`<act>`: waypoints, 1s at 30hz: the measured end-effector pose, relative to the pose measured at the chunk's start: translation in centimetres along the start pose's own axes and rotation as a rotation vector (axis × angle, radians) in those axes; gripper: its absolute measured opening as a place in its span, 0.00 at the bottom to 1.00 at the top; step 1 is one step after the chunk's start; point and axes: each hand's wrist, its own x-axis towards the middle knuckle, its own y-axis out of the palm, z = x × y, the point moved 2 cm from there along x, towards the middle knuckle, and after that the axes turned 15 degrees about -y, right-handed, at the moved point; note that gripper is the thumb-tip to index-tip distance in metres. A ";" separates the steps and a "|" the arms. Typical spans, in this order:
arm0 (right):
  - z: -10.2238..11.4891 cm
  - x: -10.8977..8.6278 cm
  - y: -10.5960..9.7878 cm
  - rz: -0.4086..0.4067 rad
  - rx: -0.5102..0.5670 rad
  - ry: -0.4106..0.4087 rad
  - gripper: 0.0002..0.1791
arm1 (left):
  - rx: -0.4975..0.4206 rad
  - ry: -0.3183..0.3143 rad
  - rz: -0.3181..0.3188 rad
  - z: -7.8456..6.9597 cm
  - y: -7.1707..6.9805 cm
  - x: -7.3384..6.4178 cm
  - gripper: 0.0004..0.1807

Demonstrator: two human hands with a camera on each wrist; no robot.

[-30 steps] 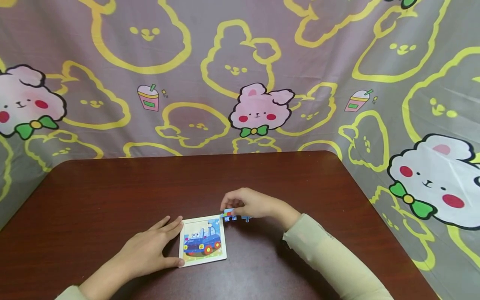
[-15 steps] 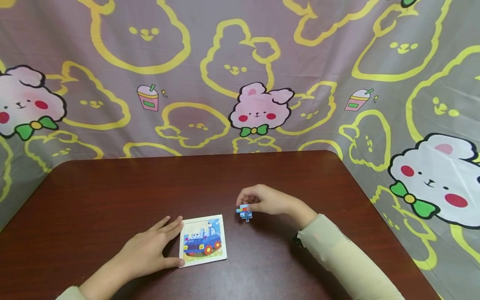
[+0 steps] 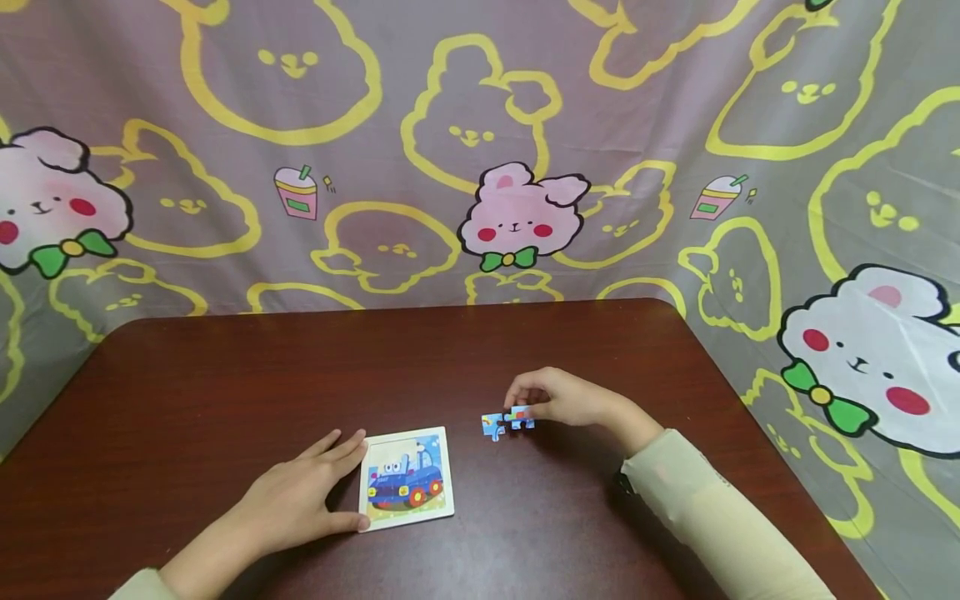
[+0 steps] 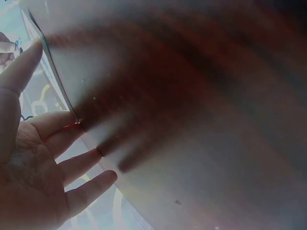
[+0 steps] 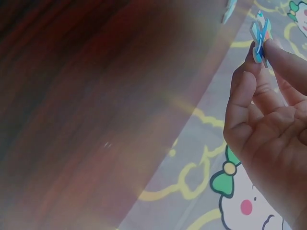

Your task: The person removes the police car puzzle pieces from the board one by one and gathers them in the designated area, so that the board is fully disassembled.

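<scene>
As a person's left hand steadies itself along the left edge of a white-rimmed puzzle tray, we see the right hand to the tray's right pinching a small puzzle piece between thumb and fingers. The left hand grips nothing: its fingers are spread, with the thumb and fingertips touching the rim. In the left wrist view, we see the tray nearly edge-on, its picture mostly lost to us.

Between the tray and the right hand we find a second piece, just beside the first; we cannot tell whether the two touch. The right fingers cover part of the held piece, and the right wrist view shows blue edges overlapping, too thin for us to separate.

Inside the tray we make out a blue cartoon car; a pale patch shows toward its upper left, though the detail is too small for us to read. The tray lies on a dark wood table, before a printed cloth that runs out of frame. Nearer than the tray, both sleeves are cut off.
</scene>
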 end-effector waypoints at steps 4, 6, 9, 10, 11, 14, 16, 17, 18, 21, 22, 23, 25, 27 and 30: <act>-0.4 -0.3 -0.2 0.007 0.002 0.005 0.09 | 0.002 0.000 -0.004 0.0 0.0 0.0 0.55; -0.5 -0.3 -0.2 0.013 0.000 0.009 0.09 | 0.002 0.000 -0.006 0.0 0.0 0.0 0.55; -0.6 -0.3 -0.2 0.022 -0.003 0.004 0.09 | 0.003 0.000 -0.004 0.0 0.0 0.1 0.55; -0.6 -0.3 -0.2 0.024 -0.002 0.003 0.08 | 0.004 0.000 -0.004 0.0 0.0 0.1 0.55; -0.7 -0.3 -0.2 0.025 -0.001 0.001 0.08 | 0.003 0.000 -0.003 0.0 0.0 0.1 0.55; -0.9 -0.2 -0.1 0.030 0.003 -0.003 0.08 | 0.001 -0.001 -0.001 0.0 0.0 0.1 0.55; -1.1 -0.2 0.0 0.039 0.008 0.010 0.08 | 0.000 -0.001 0.000 0.0 0.0 0.1 0.55; -1.2 -0.2 0.1 0.044 0.008 0.019 0.08 | -0.002 -0.001 0.001 0.1 0.0 0.1 0.55; -1.3 -0.1 0.1 0.050 0.005 0.030 0.08 | -0.003 -0.002 0.002 0.1 0.1 0.1 0.55; -1.7 -0.1 0.3 0.064 -0.003 0.049 0.09 | -0.008 -0.002 0.003 0.1 0.1 0.1 0.55; -1.8 -0.1 0.3 0.066 -0.007 0.053 0.09 | -0.009 -0.002 0.002 0.1 0.2 0.1 0.55; -1.8 -0.1 0.3 0.066 -0.011 0.061 0.09 | -0.010 -0.002 0.000 0.1 0.2 0.0 0.55; -1.9 0.0 0.3 0.069 -0.018 0.056 0.09 | -0.007 -0.001 -0.006 0.1 0.2 0.0 0.55; -2.0 0.0 0.3 0.070 -0.030 0.055 0.10 | -0.004 0.001 -0.009 0.1 0.1 0.1 0.54; -2.1 0.1 0.3 0.072 -0.047 0.054 0.11 | 0.002 0.002 -0.010 0.1 0.1 0.1 0.54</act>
